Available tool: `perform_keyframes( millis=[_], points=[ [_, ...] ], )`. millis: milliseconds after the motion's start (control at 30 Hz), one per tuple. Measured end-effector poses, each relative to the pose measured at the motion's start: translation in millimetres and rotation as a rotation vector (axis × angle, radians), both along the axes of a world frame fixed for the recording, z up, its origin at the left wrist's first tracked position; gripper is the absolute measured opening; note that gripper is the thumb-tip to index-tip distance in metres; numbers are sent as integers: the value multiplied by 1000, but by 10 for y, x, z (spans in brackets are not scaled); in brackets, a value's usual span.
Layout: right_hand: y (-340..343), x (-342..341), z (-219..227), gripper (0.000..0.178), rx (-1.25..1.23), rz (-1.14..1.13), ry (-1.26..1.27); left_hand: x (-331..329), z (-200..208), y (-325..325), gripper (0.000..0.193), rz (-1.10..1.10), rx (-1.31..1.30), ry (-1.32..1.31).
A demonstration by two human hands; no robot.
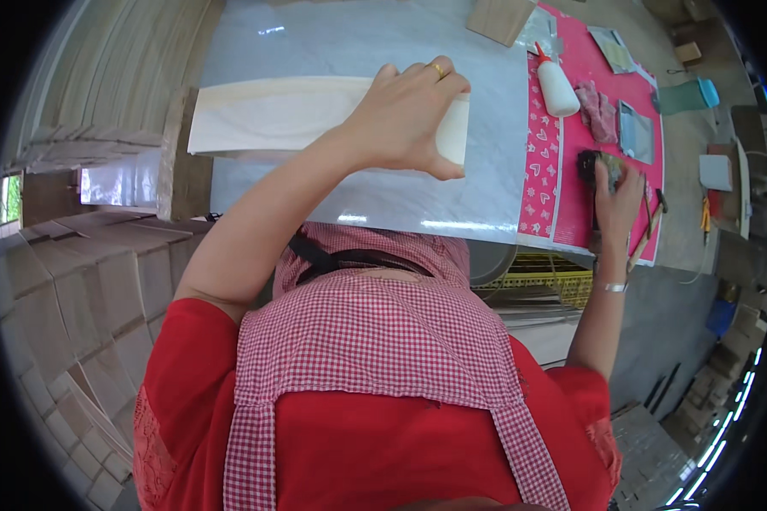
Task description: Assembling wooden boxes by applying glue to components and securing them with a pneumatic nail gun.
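A long, pale wooden board (273, 106) lies crosswise on the grey tabletop (349, 192). My left hand (413, 115) grips it near its right end, thumb at the near edge and fingers over the far edge. On the pink covering at the right, my right hand (618, 192) is closed around a small dark object (586, 166), mostly hidden by the fingers; its kind I cannot make out. A thin brown stick-like tool (654, 223) lies just right of that hand.
Beyond my right hand are a white glue bottle (558, 89) with a red tip, a pink cloth (597, 112) and a clear flat case (637, 132). A wooden block (500, 19) stands at the far edge. Stacked boards (128, 68) rise at the left; a teal cup (690, 96) lies far right.
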State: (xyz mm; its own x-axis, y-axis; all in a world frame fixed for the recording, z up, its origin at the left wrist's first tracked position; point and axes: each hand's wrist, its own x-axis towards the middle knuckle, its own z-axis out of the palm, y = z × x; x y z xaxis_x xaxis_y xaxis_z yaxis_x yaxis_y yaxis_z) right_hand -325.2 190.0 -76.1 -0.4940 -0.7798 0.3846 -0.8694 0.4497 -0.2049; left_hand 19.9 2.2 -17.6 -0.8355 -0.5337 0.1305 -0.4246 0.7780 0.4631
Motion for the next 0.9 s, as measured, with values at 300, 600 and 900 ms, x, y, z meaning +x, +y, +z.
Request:
perform_keyframes(
  millis=[300, 600, 900],
  points=[
    [531, -192, -231, 57, 288, -97, -134, -16, -58, 8, 90, -35, -40, -11],
    [88, 555, 1158, 27, 576, -168, -543, -13, -83, -12, 91, -84, -56, -38],
    [-119, 1472, 1750, 37, 401, 475, -530, -51, -120, -5, 88, -44, -66, -4]
  ],
)
